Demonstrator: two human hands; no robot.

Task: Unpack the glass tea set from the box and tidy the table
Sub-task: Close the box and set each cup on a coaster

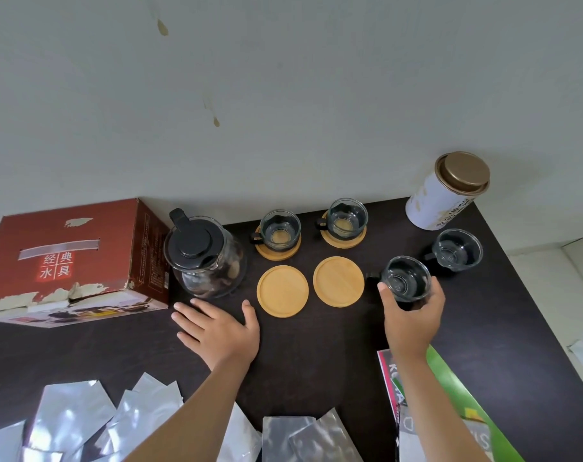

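Observation:
A glass teapot [203, 258] with a black lid stands beside the red tea-set box [70, 261] at the left. Two glass cups [280, 226] [347, 218] sit on bamboo coasters at the back. Two bare bamboo coasters [282, 291] [338, 281] lie in front of them. My right hand [413, 315] grips a third glass cup [405, 278] from the near side, right of the bare coasters. A fourth cup [457, 250] stands further right on the dark table [317, 345]. My left hand [216, 328] rests flat on the table in front of the teapot, fingers spread.
A white tea tin [447, 191] with a bronze lid stands at the back right corner. Several silver foil pouches [83, 418] lie along the near edge. A green and red packet [450, 411] lies under my right forearm. The table's right edge runs diagonally.

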